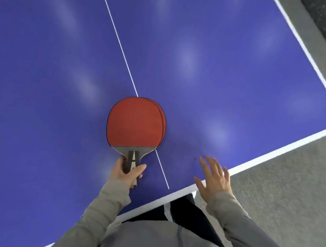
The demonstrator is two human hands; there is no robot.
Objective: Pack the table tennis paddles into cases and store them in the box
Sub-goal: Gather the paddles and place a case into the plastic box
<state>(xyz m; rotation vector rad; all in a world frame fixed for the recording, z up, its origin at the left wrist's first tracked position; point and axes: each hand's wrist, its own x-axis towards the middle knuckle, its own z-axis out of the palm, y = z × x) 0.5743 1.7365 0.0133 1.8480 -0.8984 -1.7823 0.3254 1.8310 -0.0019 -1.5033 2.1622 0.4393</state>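
Red-faced table tennis paddles [135, 122] are stacked one on another, with the lower blades' edges peeking out at the right. My left hand [126, 173] grips their handles together, holding the stack just above the blue table [226, 69] near its centre line. My right hand [213, 179] hovers with fingers spread over the table's near edge, to the right of the paddles, touching nothing. No case and no box are in view.
The white centre line [117, 37] runs away from me across the table. The table's white border [277, 156] and its right corner lie close at the right. Grey carpet [292, 200] covers the floor beyond the edge.
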